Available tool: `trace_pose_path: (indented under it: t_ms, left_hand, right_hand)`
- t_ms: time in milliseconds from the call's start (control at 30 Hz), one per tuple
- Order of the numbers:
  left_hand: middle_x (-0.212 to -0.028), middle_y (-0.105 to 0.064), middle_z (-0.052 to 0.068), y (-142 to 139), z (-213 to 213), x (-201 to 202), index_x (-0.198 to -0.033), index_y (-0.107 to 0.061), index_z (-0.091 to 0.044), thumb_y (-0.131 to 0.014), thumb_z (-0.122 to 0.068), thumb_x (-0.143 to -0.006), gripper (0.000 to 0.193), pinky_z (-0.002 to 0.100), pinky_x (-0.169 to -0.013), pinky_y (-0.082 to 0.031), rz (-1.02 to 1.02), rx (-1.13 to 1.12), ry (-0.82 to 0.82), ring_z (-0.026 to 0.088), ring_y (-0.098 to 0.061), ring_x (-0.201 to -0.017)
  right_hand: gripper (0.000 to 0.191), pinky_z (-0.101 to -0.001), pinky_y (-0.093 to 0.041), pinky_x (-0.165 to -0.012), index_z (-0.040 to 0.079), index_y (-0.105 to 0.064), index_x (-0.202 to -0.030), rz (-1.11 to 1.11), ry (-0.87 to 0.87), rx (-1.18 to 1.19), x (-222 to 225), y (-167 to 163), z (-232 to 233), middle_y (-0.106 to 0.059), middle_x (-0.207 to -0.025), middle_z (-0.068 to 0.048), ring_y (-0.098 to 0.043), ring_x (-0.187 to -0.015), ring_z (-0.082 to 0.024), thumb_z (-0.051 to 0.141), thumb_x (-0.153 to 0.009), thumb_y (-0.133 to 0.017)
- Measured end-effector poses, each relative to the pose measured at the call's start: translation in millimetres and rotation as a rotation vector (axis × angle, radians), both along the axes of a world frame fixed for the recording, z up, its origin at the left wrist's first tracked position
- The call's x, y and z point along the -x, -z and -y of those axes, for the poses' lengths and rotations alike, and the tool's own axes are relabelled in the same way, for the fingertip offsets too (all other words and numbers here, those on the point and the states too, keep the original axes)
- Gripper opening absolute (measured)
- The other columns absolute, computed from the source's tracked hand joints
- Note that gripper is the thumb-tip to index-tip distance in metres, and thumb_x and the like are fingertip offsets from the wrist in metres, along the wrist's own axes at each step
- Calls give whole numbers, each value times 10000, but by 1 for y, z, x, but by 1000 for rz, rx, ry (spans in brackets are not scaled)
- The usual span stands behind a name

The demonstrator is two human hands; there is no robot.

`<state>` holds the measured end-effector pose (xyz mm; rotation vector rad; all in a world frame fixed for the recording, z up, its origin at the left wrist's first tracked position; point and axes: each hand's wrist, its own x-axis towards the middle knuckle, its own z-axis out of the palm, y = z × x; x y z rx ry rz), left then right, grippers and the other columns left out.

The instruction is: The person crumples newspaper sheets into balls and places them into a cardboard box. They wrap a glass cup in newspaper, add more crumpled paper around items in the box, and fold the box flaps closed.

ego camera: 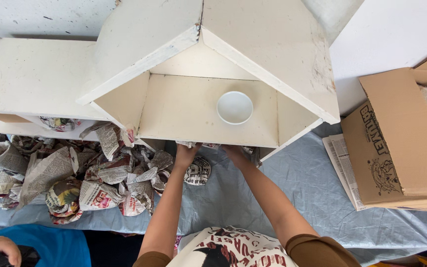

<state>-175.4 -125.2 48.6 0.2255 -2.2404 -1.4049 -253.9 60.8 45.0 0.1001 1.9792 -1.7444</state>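
Note:
A white wooden house-shaped shelf (253,44) stands on the table, and a white bowl (234,107) rests on its inner shelf board. Both my arms reach under that board. My left hand (186,152) and my right hand (234,151) grip a piece of crumpled newspaper (199,145) just below the board's front edge; its fingers are partly hidden by the shelf. A newspaper-wrapped ball (198,171) lies on the grey table cover (292,188) right beside my left wrist.
Many crumpled newspaper wads (75,178) are piled at the left under a white side shelf (30,74). An open cardboard box (396,143) with wrapped items stands at the right on flat newspapers (339,163). Another person's hand (1,246) and blue sleeve show at bottom left.

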Motion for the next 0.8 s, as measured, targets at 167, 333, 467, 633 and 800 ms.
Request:
trace_pose_path:
  t_ms: [167,333,467,633,800]
  left_hand:
    - [-1379,-651,57,19,2,-7,-1334,-719,-147,-884,-122,-869,494,656,-1167,-233,175,446,81,318,-569,-1355]
    - [-1432,-419,217,22,-31,13,-1432,-313,-41,-900,-312,-706,972,494,-1012,-537,158,-540,247,386,-526,-1299]
    - [-1451,-517,212,7,-38,18,-1470,-408,-42,-781,-604,-785,961,474,-1107,-443,702,123,308,360,-535,-1364]
    - [-1549,-318,288,-9,-74,-27,-1504,-348,0,-677,-593,-920,895,581,-1038,-433,539,263,-71,494,-425,-1393]
    - [-1390,-430,332,0,-141,-92,-1411,-437,9,-873,-406,-704,929,515,-991,-451,169,177,155,493,-467,-1266]
  right_hand:
    - [317,-312,-583,-753,-104,-705,-1121,-262,90,113,-15,17,-19,-735,-1043,-148,-698,-906,-177,8,-843,-808]
    - [475,-354,-492,-765,-83,-593,-1361,214,55,432,-36,37,-50,-657,-1145,-167,-623,-963,-218,-17,-903,-698]
    - [495,-339,-560,-976,-71,-533,-1396,414,83,590,-61,49,-92,-679,-1277,-150,-674,-1141,-230,-20,-910,-614]
    - [492,-346,-538,-1013,-43,-505,-1382,353,238,559,-91,49,-134,-675,-1269,-132,-668,-1146,-218,3,-913,-647]
    - [372,-360,-531,-900,22,-594,-1276,351,308,644,-121,46,-153,-711,-1136,-83,-684,-1013,-187,78,-925,-703]
